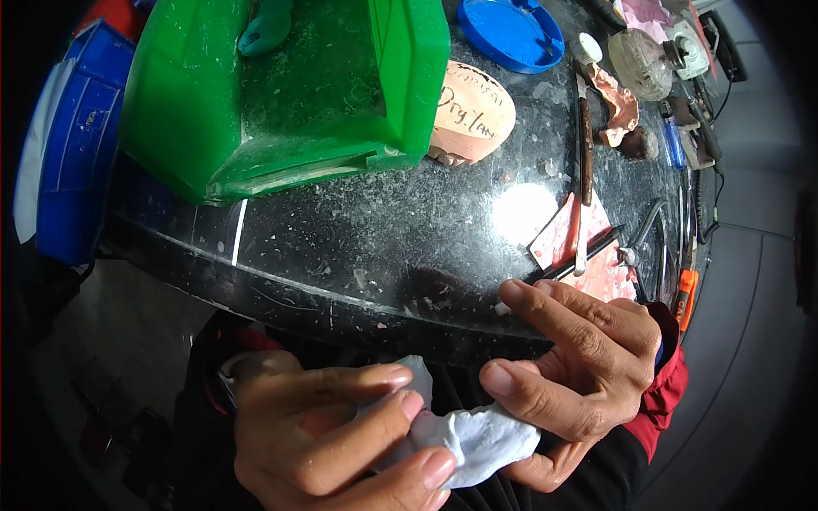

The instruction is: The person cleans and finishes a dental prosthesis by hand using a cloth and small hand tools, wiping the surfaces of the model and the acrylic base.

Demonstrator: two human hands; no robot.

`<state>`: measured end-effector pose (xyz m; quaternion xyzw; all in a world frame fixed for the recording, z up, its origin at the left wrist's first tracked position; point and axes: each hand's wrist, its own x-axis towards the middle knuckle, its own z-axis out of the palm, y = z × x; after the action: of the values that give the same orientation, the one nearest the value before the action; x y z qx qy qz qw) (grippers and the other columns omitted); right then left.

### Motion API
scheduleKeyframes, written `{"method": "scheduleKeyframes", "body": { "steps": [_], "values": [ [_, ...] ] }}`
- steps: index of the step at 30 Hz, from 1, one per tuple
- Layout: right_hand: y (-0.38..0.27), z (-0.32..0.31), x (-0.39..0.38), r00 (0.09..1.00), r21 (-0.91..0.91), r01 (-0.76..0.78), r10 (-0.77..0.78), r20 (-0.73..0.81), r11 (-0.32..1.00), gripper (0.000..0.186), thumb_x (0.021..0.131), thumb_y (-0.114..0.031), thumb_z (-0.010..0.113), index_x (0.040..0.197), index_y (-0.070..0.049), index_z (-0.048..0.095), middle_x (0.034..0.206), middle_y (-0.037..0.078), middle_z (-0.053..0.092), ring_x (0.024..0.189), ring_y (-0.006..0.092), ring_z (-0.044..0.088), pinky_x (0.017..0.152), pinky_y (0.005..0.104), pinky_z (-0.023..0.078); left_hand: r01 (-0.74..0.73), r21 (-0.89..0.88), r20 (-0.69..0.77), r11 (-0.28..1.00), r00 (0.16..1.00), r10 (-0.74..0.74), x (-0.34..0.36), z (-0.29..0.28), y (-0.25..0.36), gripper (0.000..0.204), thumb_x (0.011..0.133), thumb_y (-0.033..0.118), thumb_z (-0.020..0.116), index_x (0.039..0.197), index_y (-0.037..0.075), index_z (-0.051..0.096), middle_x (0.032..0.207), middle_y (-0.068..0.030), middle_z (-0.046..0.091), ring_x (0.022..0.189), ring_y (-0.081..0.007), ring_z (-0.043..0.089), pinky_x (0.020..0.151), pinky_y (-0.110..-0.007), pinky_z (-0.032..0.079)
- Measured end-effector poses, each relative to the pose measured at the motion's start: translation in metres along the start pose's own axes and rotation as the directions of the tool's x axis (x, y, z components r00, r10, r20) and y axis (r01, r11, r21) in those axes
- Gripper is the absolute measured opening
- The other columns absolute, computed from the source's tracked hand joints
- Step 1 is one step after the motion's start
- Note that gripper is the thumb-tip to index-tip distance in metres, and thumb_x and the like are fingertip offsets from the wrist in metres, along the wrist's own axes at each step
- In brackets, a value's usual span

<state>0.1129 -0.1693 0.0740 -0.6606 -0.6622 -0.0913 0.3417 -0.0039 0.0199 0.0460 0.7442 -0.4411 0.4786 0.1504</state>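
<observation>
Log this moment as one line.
left hand: holding pale blue-white lumpy piece; right hand: holding its right end; ahead: green plastic bin

white piece (494,444): matt, uneven | bin (175,98): smooth plastic | tabletop (341,226): glossy, scuffed

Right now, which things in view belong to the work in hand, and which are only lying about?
Seems in use:
white moulded piece, held by left hand and right hand

Apparently lying about:
green bin
beige model
brown-handled tool
orange-handled tool
</observation>
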Motion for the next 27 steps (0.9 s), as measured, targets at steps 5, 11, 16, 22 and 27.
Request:
{"method": "scheduleKeyframes", "body": {
  "steps": [5,11,16,22,27],
  "values": [
    [-0.002,-0.002,-0.002,0.999,-0.027,-0.049,0.049,0.005,0.998,0.035,0.071,-0.042,0.053,0.092,-0.017,0.065,0.081,0.020,0.068,0.071,0.0236,0.058,0.062,0.0255,0.040,0.362,-0.037,-0.038,0.931,0.931,-0.364,0.010,0.006,0.018,0.028,0.072,0.003,0.070,0.090,0.002,0.048,0.095,-0.0139,0.046,0.085,-0.0265,0.056,0.068,-0.031,0.060],
    [0.011,0.003,0.006,0.997,0.334,0.074,-0.069,-0.026,0.940,0.028,0.087,-0.022,0.046,0.110,-0.007,0.048,0.090,0.023,0.065,0.070,0.0328,0.065,0.067,0.0370,0.054,0.523,-0.021,-0.269,0.852,0.817,-0.509,0.023,0.023,0.037,0.013,0.078,0.014,0.057,0.082,0.004,0.064,0.080,-0.0035,0.062,0.059,-0.0136,0.062,0.059,-0.026,0.059],
    [0.025,0.001,0.008,0.982,0.465,0.106,-0.166,0.089,0.879,0.022,0.088,-0.007,0.051,0.108,0.003,0.048,0.087,0.021,0.064,0.072,0.0334,0.067,0.072,0.0429,0.056,0.850,0.099,-0.191,0.517,0.526,-0.829,0.041,0.016,0.058,0.014,0.073,0.019,0.059,0.084,0.016,0.067,0.078,-0.0012,0.059,0.058,-0.0146,0.062,0.049,-0.021,0.051],
    [0.028,0.012,0.008,0.971,0.434,0.235,-0.228,-0.070,0.870,0.018,0.081,-0.009,0.058,0.094,0.003,0.062,0.081,0.016,0.065,0.068,0.0206,0.066,0.065,0.0301,0.056,0.825,0.070,-0.254,0.561,0.558,-0.790,0.037,0.025,0.060,0.016,0.069,0.021,0.060,0.084,0.019,0.067,0.078,-0.0008,0.059,0.055,-0.0161,0.062,0.045,-0.020,0.043],
    [0.029,0.014,0.006,0.965,0.421,0.260,-0.245,-0.090,0.869,0.018,0.081,-0.008,0.057,0.093,0.004,0.062,0.079,0.015,0.064,0.069,0.0200,0.066,0.065,0.0300,0.056,0.857,0.058,-0.186,0.512,0.513,-0.838,0.041,0.018,0.057,0.015,0.068,0.020,0.061,0.082,0.018,0.067,0.077,-0.0015,0.059,0.055,-0.0157,0.061,0.045,-0.020,0.047]
  ]
}}
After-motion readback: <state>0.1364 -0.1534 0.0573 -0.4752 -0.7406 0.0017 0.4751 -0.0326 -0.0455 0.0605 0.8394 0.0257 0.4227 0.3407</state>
